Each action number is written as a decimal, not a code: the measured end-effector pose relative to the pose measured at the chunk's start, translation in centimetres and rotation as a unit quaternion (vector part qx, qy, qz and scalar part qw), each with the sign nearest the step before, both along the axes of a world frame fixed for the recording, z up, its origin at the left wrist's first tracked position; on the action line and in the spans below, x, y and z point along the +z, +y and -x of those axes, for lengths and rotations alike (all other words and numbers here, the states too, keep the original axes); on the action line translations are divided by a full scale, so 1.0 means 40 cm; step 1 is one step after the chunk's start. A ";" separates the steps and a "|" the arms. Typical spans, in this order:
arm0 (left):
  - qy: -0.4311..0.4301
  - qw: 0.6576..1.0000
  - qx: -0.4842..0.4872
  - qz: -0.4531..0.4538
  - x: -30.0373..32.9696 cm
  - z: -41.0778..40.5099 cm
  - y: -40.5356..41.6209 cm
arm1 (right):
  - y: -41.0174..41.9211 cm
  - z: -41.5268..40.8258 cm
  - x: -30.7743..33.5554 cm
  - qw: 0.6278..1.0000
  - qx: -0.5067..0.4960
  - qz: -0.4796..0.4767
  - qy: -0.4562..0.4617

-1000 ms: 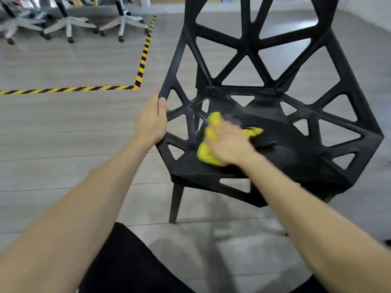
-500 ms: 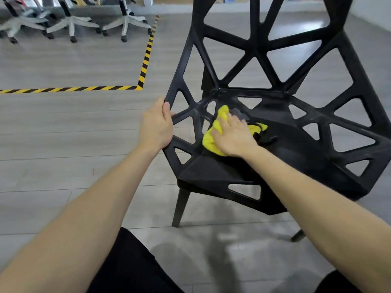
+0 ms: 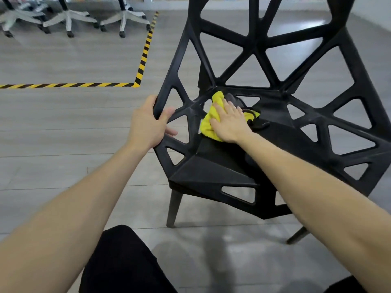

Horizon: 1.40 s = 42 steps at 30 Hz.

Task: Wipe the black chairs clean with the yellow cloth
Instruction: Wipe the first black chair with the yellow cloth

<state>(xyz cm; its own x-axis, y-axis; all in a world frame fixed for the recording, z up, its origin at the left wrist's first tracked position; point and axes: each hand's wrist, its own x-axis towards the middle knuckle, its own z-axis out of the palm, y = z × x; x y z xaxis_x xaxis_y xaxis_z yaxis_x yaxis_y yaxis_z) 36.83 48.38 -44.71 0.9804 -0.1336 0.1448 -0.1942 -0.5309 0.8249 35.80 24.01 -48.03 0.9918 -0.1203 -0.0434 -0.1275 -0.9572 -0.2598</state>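
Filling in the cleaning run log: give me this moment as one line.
stage: wiping seat | left hand: grips black chair edge | right hand: flat, presses yellow cloth at seat's rear-left

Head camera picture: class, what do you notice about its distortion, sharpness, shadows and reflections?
Head view: wide-angle bending curves the striped floor tape and stretches both forearms at the lower edge; the black chair, yellow cloth, left hand and right hand look sharp; soft light leaves a faint shadow under the chair; the floor shows a dull sheen.
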 end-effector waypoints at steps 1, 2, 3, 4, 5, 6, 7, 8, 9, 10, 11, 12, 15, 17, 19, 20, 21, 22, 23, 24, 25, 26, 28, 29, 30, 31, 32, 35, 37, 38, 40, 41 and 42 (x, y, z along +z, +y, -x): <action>-0.005 1.000 -0.001 -0.011 0.008 0.008 0.002 | 0.015 0.063 0.009 0.999 0.030 -0.006 0.012; -0.009 1.000 0.002 -0.016 0.012 0.018 0.010 | 0.032 0.136 0.022 0.998 0.056 -0.010 0.024; -0.008 1.000 0.004 -0.011 0.015 0.034 0.018 | 0.046 0.215 0.035 0.996 0.083 -0.014 0.037; -0.004 1.000 0.005 -0.007 0.014 0.055 0.030 | 0.056 0.295 0.047 0.992 0.118 -0.021 0.043; -0.002 1.000 0.008 -0.007 0.009 0.080 0.044 | 0.063 0.370 0.054 0.987 0.155 -0.028 0.039; 0.000 1.000 0.014 -0.008 0.004 0.107 0.057 | 0.063 0.427 0.052 0.982 0.182 -0.032 0.035; 0.003 1.000 0.017 -0.004 0.000 0.132 0.068 | 0.055 0.448 0.044 0.981 0.190 -0.016 0.030; 0.005 1.000 0.020 -0.002 -0.001 0.151 0.075 | 0.043 0.423 0.034 0.982 0.189 -0.002 0.019; 0.003 1.000 0.025 -0.001 -0.004 0.158 0.078 | 0.033 0.363 0.023 0.985 0.173 0.010 0.007; 0.000 1.000 0.029 -0.006 -0.007 0.162 0.078 | 0.029 0.284 0.009 0.991 0.132 0.019 0.003; -0.006 0.999 0.031 -0.010 -0.006 0.164 0.077 | 0.033 0.204 0.002 0.997 0.071 0.022 0.017; -0.012 0.999 0.030 -0.014 -0.004 0.164 0.075 | 0.039 0.138 -0.001 0.999 0.006 0.017 0.041; -0.017 0.999 0.032 -0.016 -0.006 0.162 0.071 | 0.143 0.126 -0.010 0.995 -0.091 0.007 0.038; -0.008 0.999 0.042 -0.016 -0.006 0.167 0.066 | 0.241 0.278 0.001 0.998 -0.055 0.005 0.006; -0.010 0.998 0.046 -0.045 -0.013 0.163 0.067 | 0.297 0.430 0.012 0.999 0.005 0.012 -0.037; -0.009 0.996 0.044 -0.081 -0.008 0.157 0.069 | 0.294 0.447 0.008 0.999 0.029 0.020 -0.036; -0.009 0.990 0.042 -0.135 0.000 0.143 0.073 | 0.272 0.423 0.016 0.999 0.046 0.016 -0.010; -0.010 0.980 0.043 -0.193 0.020 0.125 0.069 | 0.237 0.365 0.015 0.999 0.043 0.010 0.000; -0.017 0.971 0.049 -0.234 0.042 0.096 0.057 | 0.189 0.289 0.011 1.000 0.029 -0.001 0.000; -0.029 0.965 0.056 -0.253 0.069 0.065 0.035 | 0.135 0.210 0.006 1.000 0.012 -0.001 0.000; -0.047 0.963 0.061 -0.258 0.096 0.033 0.005 | 0.088 0.143 0.002 1.000 -0.007 -0.002 0.012; -0.064 0.959 0.060 -0.268 0.125 0.004 -0.031 | 0.056 0.092 -0.001 1.000 -0.021 0.005 0.014; -0.088 0.949 0.058 -0.298 0.160 -0.044 -0.092 | 0.045 0.071 -0.014 0.999 -0.044 0.010 0.014; -0.094 0.947 0.067 -0.299 0.161 -0.066 -0.110 | 0.058 0.096 -0.014 0.999 -0.044 0.012 0.012; -0.097 0.947 0.081 -0.294 0.153 -0.083 -0.119 | 0.068 0.144 -0.009 0.999 -0.030 0.007 0.015; -0.105 0.947 0.098 -0.288 0.139 -0.093 -0.119 | 0.072 0.209 0.002 1.000 0.002 0.003 0.026; -0.113 0.945 0.116 -0.283 0.124 -0.096 -0.116 | 0.070 0.282 0.009 0.998 0.045 -0.003 0.033; -0.126 0.949 0.132 -0.258 0.091 -0.101 -0.107 | 0.058 0.426 0.024 0.994 0.096 -0.029 0.040; -0.133 0.953 0.132 -0.239 0.083 -0.097 -0.105 | 0.049 0.358 0.013 0.996 0.081 -0.011 0.019; -0.138 0.954 0.131 -0.234 0.081 -0.095 -0.106 | 0.054 0.288 0.002 0.998 0.062 0.002 0.012; -0.143 0.951 0.134 -0.238 0.078 -0.091 -0.107 | 0.083 0.120 -0.021 0.999 0.012 0.006 -0.032; -0.147 0.951 0.132 -0.239 0.079 -0.091 -0.105 | 0.100 0.048 -0.019 0.999 -0.007 -0.008 -0.043; -0.149 0.951 0.131 -0.238 0.078 -0.092 -0.101 | 0.111 -0.003 -0.017 0.999 -0.015 -0.016 -0.049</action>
<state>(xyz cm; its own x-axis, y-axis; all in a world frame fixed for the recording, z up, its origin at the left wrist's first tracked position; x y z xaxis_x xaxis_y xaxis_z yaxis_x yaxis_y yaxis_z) 40.50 44.34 -41.58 0.9143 -0.0107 0.4050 -0.1913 -0.8925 0.4084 35.90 28.47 -48.70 0.9875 -0.1496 0.0488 -0.1282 -0.9446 -0.3021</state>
